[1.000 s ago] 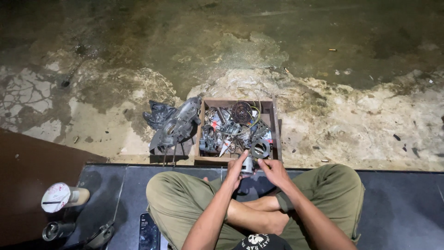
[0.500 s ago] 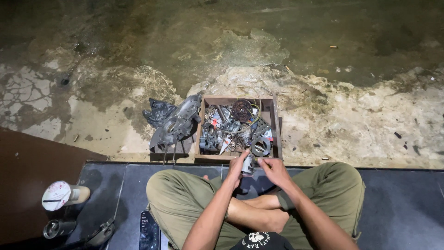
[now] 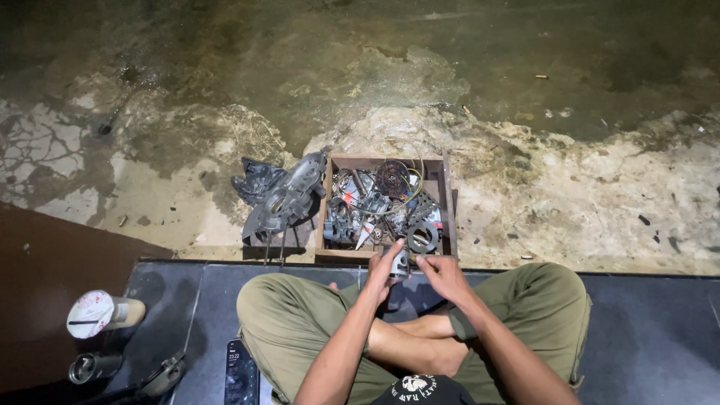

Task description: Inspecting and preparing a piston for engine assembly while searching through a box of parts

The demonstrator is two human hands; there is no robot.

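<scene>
Cross-legged now, my left hand (image 3: pixel 384 264) gripping a small metal cylinder part (image 3: pixel 400 264) above my lap, my right hand (image 3: pixel 444 275) pinching its side, just before the near edge of the wooden box (image 3: pixel 448 196) of metal parts.

Seated cross-legged, the person's left hand (image 3: pixel 384 264) and right hand (image 3: pixel 444 276) together hold a small metal cylinder (image 3: pixel 401 262) just before the wooden box (image 3: pixel 448 202) of parts.

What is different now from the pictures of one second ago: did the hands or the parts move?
Almost nothing changed. The left hand still grips the small grey metal cylinder, and the right hand stays beside it, fingertips touching. The wooden box of metal parts, the grey engine casing and the white-lidded cup lie as before.
</scene>
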